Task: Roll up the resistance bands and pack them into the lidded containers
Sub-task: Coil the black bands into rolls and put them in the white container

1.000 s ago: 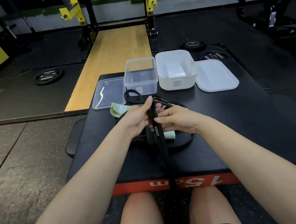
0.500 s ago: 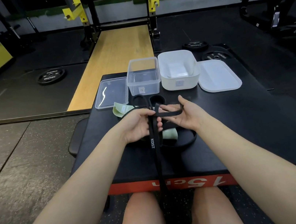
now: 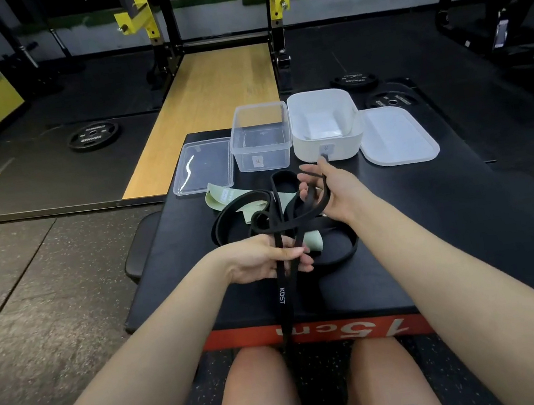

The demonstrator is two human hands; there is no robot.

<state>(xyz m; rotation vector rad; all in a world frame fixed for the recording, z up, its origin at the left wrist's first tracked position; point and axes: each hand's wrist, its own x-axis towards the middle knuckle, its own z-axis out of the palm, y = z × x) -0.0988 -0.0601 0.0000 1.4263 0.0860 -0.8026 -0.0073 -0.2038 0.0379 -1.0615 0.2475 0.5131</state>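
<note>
A long black resistance band [image 3: 282,298] marked KDST hangs over the platform's front edge between my knees. My left hand [image 3: 264,261] pinches it near the platform's middle. My right hand [image 3: 329,189] is farther back, with a loop of the same band around its fingers. More black bands [image 3: 339,254] and a pale green band [image 3: 223,196] lie tangled under my hands. Behind them stand a clear container [image 3: 260,137] and a white container [image 3: 325,124], both without lids.
The clear lid [image 3: 203,166] lies left of the clear container and the white lid [image 3: 396,136] right of the white one, all on a black platform [image 3: 436,229] with a red front edge. Weight plates [image 3: 93,135] lie on the floor; a rack stands behind.
My right hand moved away from the left toward the white container, drawing a loop of the black band out with it. My left hand slid nearer to me along the band.
</note>
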